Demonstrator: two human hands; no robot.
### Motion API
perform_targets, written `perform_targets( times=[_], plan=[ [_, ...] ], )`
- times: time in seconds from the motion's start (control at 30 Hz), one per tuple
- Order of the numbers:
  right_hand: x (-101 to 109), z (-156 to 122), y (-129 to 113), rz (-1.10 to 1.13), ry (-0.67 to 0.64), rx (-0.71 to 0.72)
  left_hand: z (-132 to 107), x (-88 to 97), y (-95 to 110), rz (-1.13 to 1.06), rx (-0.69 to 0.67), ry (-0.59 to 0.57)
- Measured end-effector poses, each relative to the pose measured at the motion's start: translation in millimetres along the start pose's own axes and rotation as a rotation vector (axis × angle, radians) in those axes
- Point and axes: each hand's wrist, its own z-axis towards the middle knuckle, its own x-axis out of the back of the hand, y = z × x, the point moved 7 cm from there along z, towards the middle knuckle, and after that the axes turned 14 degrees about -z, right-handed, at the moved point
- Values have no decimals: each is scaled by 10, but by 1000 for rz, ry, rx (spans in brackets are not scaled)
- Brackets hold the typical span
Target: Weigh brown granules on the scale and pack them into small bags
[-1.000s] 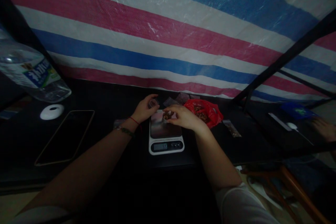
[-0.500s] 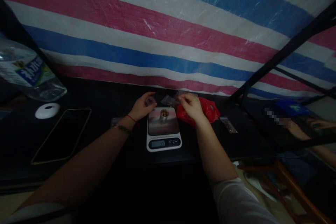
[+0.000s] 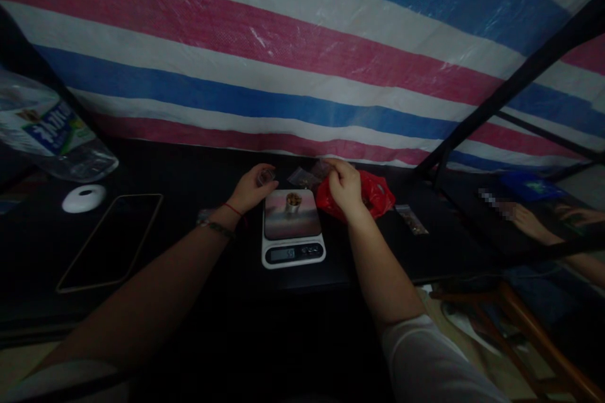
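A small clear plastic cup (image 3: 266, 177) is held in my left hand (image 3: 253, 189), just beyond the left back corner of a white digital scale (image 3: 293, 217). On the scale's plate stands a small shiny cup (image 3: 293, 203) filled with brown bits; its display seems to read 59, a decimal point being too small to make out. My right hand (image 3: 346, 187) is closed, its fingertips pinching a thin clear plastic bag (image 3: 322, 168) behind the scale. Under and beside that hand lies an open red plastic bag (image 3: 378, 192). Another small clear bag (image 3: 301, 177) rests between my hands.
A phone (image 3: 111, 242), a white oval case (image 3: 84, 198) and a large plastic bottle (image 3: 51, 129) are at the left. A small filled bag (image 3: 412, 220) lies to the right. Beyond a black frame bar (image 3: 444, 164), another person's hand (image 3: 532, 223) shows. Striped sheeting (image 3: 265, 69) hangs behind.
My right hand has turned slightly, its fingertips lifting a little up and away over the clear bag. My left hand keeps the clear cup and has barely moved. The view has shifted slightly.
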Motion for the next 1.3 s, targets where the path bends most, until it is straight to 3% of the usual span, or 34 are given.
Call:
perform_targets(
  times=[0.27,0.5,0.57,0.73,0.83,1.1,1.3],
  plan=[
    [58,-26,-33,-15,32,3,19,57,-4,-11,-52,76],
    [198,-15,99,32,248,-22,26,209,-14,-16,-106,255],
    [158,14,117,39,185,-2,25,219,-17,-15,-116,267],
    [-98,23,13,39,-217,123,24,200,-18,-13,-132,240],
    [-204,-15,-1,-47,-378,101,26,193,-24,-28,-139,231],
    [-231,-30,36,-278,-486,33,31,201,-59,-18,-117,231],
    [-266,-74,234,-437,-587,-113,26,210,-31,21,-80,247]
  ],
)
